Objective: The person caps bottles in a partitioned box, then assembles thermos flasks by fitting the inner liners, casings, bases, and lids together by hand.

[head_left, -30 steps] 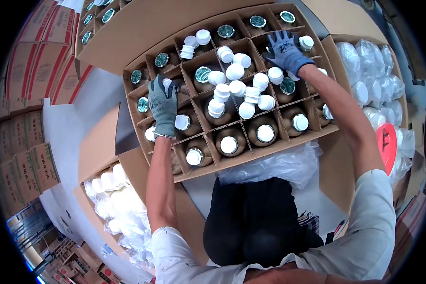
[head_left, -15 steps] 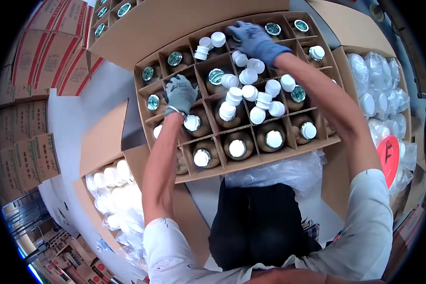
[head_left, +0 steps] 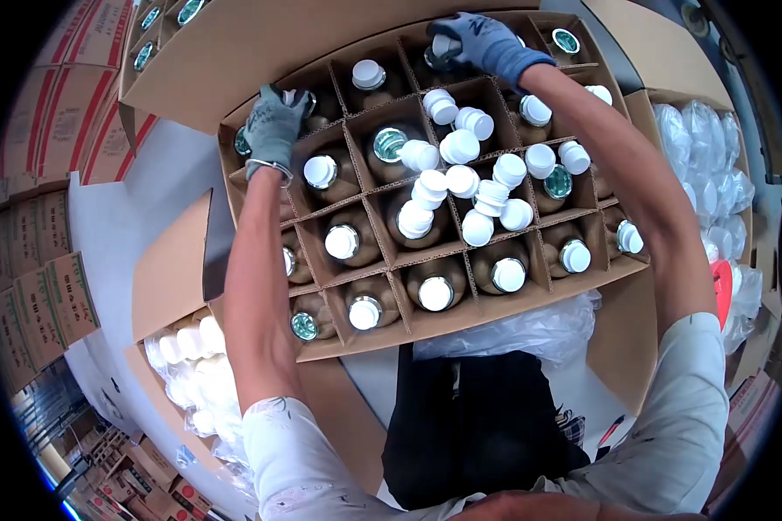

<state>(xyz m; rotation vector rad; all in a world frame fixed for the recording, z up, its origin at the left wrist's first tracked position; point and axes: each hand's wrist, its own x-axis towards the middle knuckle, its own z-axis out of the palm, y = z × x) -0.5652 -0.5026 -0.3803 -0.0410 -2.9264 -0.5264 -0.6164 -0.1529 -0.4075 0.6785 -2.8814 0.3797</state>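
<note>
Overhead, your right hand (head_left: 466,43) closes around a white cap (head_left: 444,46) at a far-row bottle (head_left: 434,62); your left hand (head_left: 275,127) reaches into the divided carton (head_left: 343,115), its grip partly hidden, so its closure cannot be told.

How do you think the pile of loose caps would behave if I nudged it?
The pile would probably scatter, as its caps lie loosely over the dividers. Round-sided, they seem apt to roll or tumble. Their crisp shape suggests light, stiff plastic.

Bottles (head_left: 354,243) stand in the divided box (head_left: 382,344), caps (head_left: 459,147) on top.
</note>
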